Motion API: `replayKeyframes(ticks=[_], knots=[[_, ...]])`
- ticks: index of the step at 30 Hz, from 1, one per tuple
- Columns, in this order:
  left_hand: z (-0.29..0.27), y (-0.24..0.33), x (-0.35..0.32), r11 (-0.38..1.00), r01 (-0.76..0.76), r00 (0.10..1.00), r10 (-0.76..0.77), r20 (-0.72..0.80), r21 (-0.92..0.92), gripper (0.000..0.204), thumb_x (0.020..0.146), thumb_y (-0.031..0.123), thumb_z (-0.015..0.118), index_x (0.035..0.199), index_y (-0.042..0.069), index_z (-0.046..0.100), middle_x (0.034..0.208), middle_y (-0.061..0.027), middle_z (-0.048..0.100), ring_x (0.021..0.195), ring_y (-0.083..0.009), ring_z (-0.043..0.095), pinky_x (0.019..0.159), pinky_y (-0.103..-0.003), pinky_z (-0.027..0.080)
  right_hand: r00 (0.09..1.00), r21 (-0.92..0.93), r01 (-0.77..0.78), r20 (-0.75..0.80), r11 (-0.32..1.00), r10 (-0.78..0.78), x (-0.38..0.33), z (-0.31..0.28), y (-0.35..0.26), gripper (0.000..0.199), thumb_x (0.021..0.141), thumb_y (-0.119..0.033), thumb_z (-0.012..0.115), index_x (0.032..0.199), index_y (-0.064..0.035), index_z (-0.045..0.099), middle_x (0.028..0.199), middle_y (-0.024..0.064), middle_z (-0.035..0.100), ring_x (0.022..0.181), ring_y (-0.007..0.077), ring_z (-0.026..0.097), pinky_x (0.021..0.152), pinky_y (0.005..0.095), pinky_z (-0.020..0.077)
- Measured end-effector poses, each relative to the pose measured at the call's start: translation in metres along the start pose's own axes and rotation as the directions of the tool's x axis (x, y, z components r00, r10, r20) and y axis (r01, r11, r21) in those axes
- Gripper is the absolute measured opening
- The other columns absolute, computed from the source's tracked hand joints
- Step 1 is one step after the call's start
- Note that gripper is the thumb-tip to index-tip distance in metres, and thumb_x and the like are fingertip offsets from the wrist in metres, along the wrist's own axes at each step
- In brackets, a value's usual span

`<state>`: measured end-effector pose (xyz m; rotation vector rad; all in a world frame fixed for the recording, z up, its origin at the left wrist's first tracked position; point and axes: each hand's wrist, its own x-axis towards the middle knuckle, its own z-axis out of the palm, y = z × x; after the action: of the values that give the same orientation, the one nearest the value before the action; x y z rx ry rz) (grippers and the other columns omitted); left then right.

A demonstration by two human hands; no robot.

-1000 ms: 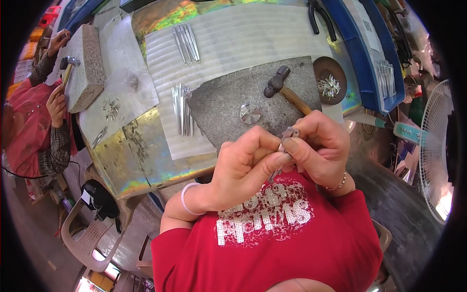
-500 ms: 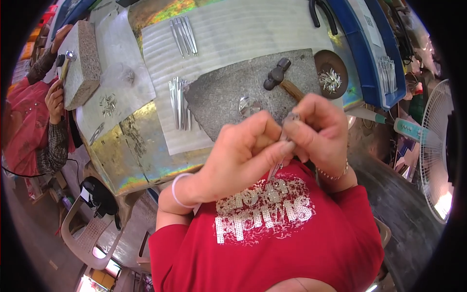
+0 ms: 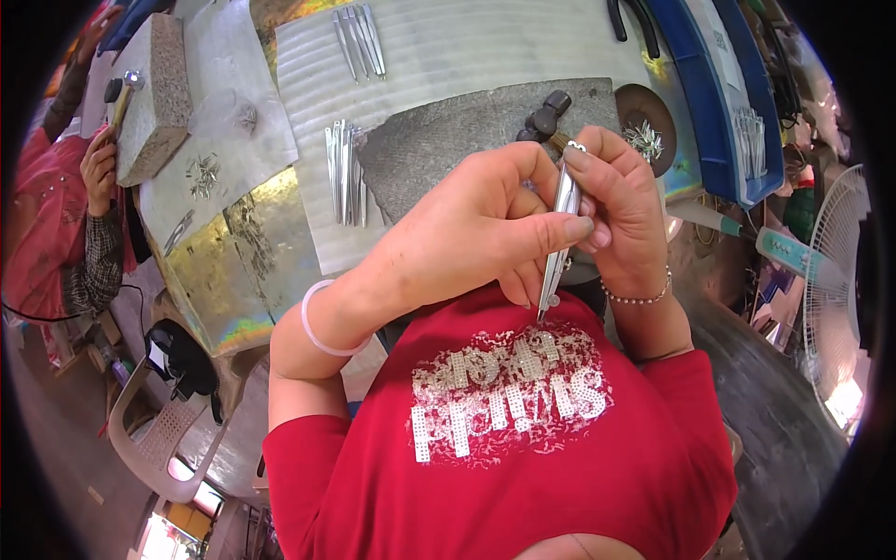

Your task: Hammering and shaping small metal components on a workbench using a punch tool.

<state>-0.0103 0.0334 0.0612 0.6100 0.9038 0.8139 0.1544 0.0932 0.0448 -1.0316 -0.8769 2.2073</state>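
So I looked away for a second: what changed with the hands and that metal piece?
Both hands, left hand and right hand, stay clamped on the metal strip, which now stands more upright, its tip toward the red shirt. The hammer stays lying on the stone slab.

Silver-grey metal tweezers pinched between the fingers of both hands; beyond the fingertips a dark grey speckled stone slab with a black-headed hammer, and past that a pale ribbed silver sheet carrying bright silver strips. Just under the fingers, a red shirt with a white-and-silver dotted print; white bangle on the left wrist, pale beaded bracelet on the right. Far left of the fingers, gold iridescent foil; far right, a blue tray.
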Motion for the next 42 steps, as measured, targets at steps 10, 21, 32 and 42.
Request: replayKeyframes(ticks=[10,21,32,42], knots=[[0.007,0.005,0.006,0.943,-0.023,0.998,0.005,0.055,0.332,0.025,0.089,0.019,0.062,0.09,0.002,0.044,0.06,-0.0023,0.055,0.049,-0.0068,0.056,0.042,-0.018,0.043,0.964,-0.139,0.204,-0.142,0.969,-0.223,-0.017,-0.001,0.008,0.015,0.088,-0.011,0.06,0.078,-0.0059,0.051,0.059,-0.0005,0.052,0.04,0.0015,0.039,0.035,0.0157,0.0287],[0.018,0.009,0.012,0.989,0.058,0.994,-0.069,0.079,0.133,0.024,0.093,0.018,0.056,0.085,-0.001,0.044,0.06,-0.008,0.059,0.052,-0.0148,0.063,0.043,-0.024,0.05,0.993,0.099,0.097,-0.081,0.99,-0.089,-0.025,-0.011,0.0,0.014,0.089,-0.013,0.058,0.079,-0.0063,0.053,0.061,-0.0005,0.051,0.039,0.002,0.037,0.035,0.0164,0.0296],[0.02,-0.01,0.017,0.998,0.021,0.99,-0.012,0.139,-0.062,0.018,0.093,0.014,0.054,0.089,0.0,0.044,0.061,-0.0107,0.059,0.045,-0.0144,0.06,0.039,-0.019,0.047,0.991,0.186,0.132,-0.055,0.974,-0.124,-0.031,-0.014,0.005,0.012,0.09,-0.012,0.058,0.081,-0.0064,0.053,0.062,-0.0009,0.05,0.039,0.0024,0.038,0.035,0.0161,0.0308],[0.008,-0.016,0.014,0.995,-0.014,0.987,0.03,0.16,-0.099,0.021,0.09,0.016,0.06,0.092,0.001,0.046,0.067,-0.0086,0.062,0.053,-0.0141,0.063,0.044,-0.022,0.05,0.997,0.093,0.074,-0.012,0.993,-0.073,-0.02,-0.014,0.004,0.014,0.09,-0.013,0.059,0.08,-0.0065,0.052,0.062,-0.0007,0.052,0.039,0.0029,0.039,0.034,0.0173,0.0296]])
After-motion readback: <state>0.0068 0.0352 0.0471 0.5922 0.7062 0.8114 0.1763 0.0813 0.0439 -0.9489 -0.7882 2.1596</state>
